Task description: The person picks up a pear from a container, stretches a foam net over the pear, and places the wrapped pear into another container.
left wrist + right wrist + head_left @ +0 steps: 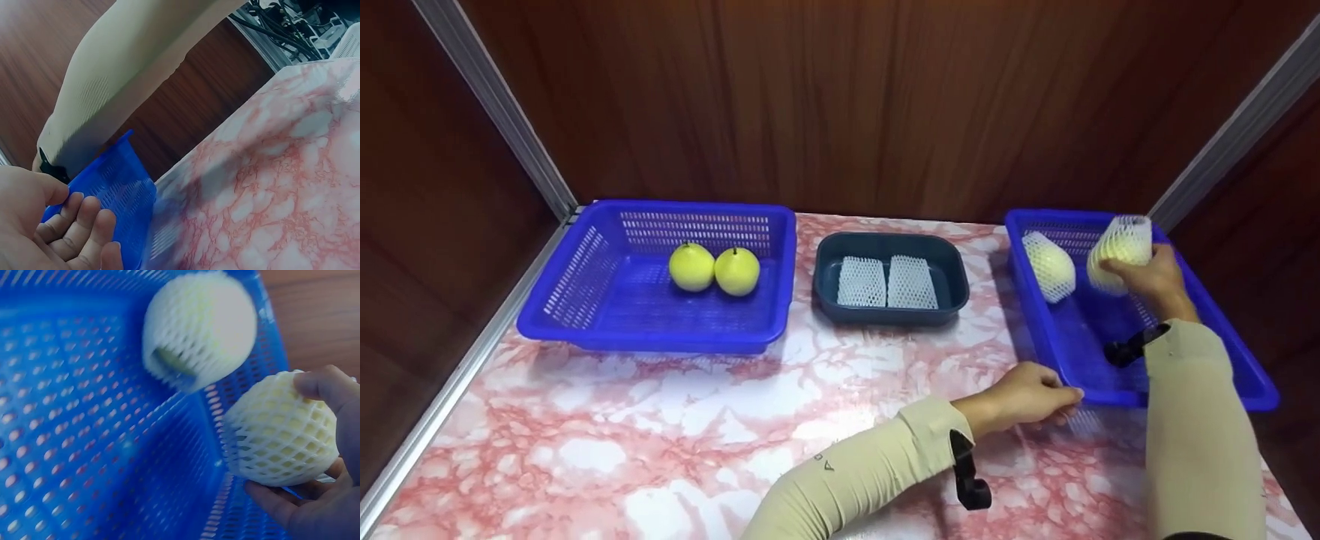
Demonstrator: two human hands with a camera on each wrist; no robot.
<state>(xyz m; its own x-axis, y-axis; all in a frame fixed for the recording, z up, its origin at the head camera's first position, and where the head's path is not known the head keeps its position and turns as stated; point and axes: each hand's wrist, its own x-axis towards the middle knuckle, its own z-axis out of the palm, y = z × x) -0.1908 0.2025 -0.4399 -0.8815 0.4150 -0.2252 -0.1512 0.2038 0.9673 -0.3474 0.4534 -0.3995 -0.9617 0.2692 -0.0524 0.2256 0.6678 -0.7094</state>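
Observation:
My right hand [1159,281] grips a pear in a white foam net [1121,259], holding it over the far end of the right blue basket [1035,337]. In the right wrist view the thumb lies on top of this netted pear [284,433], with fingers beneath. Another netted pear [1050,266] rests against the basket's left wall. My left hand [1035,394] is at the basket's near left corner, its thumb and curled fingers pinching the rim. The left wrist view shows the thumb [53,188] right at the blue rim.
On the left, a second blue basket [660,346] holds two bare yellow pears [714,270]. Between the baskets stands a dark teal tray [891,316] with two white foam nets [911,281] lying in it. Wooden panels [840,105] enclose the marbled table [720,435].

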